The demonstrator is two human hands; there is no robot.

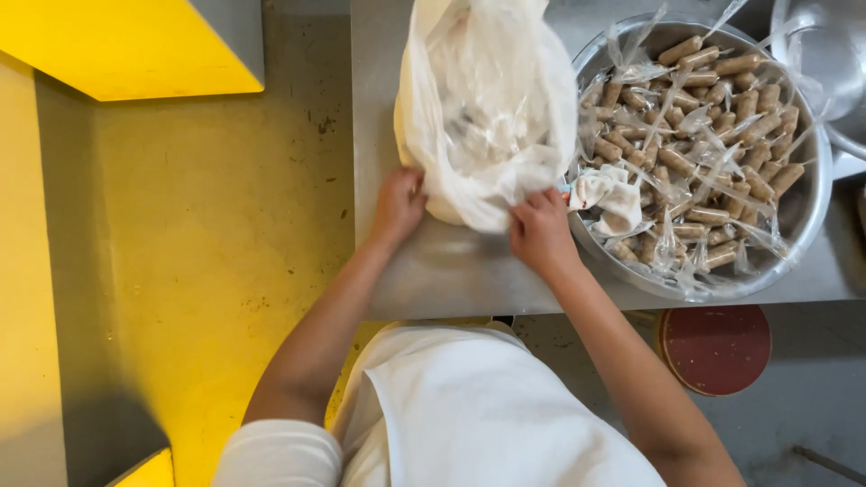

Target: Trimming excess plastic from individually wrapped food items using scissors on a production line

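Note:
A large translucent white plastic bag (487,108) stands on the steel table (451,271), its mouth facing me. My left hand (399,203) grips the bag's near left edge. My right hand (539,230) pinches the bag's near right edge, right beside the rim of a wide metal basin (812,216). The basin holds several brown cylindrical sweets wrapped in clear plastic (713,135). A crumpled white cloth (613,194) lies over the basin's near left rim, just to the right of my right hand.
A second metal bowl (830,63) sits at the table's far right corner. A round red stool seat (717,347) is below the table's front edge on the right. Yellow floor (198,225) and a yellow surface (117,45) lie to the left.

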